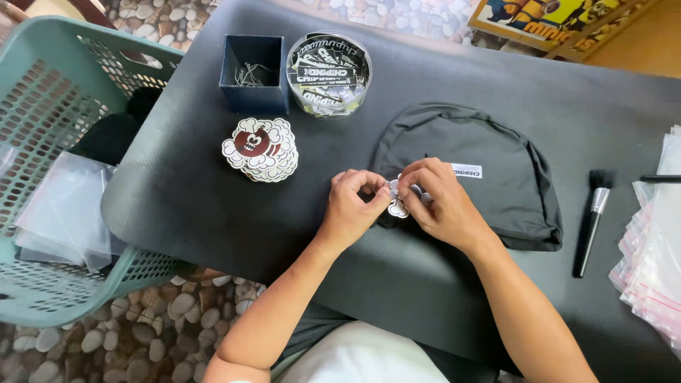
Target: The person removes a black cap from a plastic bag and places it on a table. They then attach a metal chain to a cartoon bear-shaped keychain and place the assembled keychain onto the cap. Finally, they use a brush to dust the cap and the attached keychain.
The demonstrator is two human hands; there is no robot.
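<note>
A dark grey beanie (pixel 489 149) with a small white label lies flat on the black mat (pixel 184 191). At its lower left edge my left hand (pixel 352 206) and my right hand (pixel 441 202) meet, fingertips pinched together on a small white cloud-shaped tag (pixel 397 208). Most of the tag is hidden by my fingers. A stack of the same cloud-shaped tags (pixel 260 148), white with a red face, sits to the left of my hands.
A dark blue square box (pixel 253 74) with small metal pins and a round clear tub (pixel 328 72) of black labels stand at the back. A black brush (pixel 593 221) and clear bags (pixel 656 248) lie right. A green basket (pixel 50 170) holds bags on the left.
</note>
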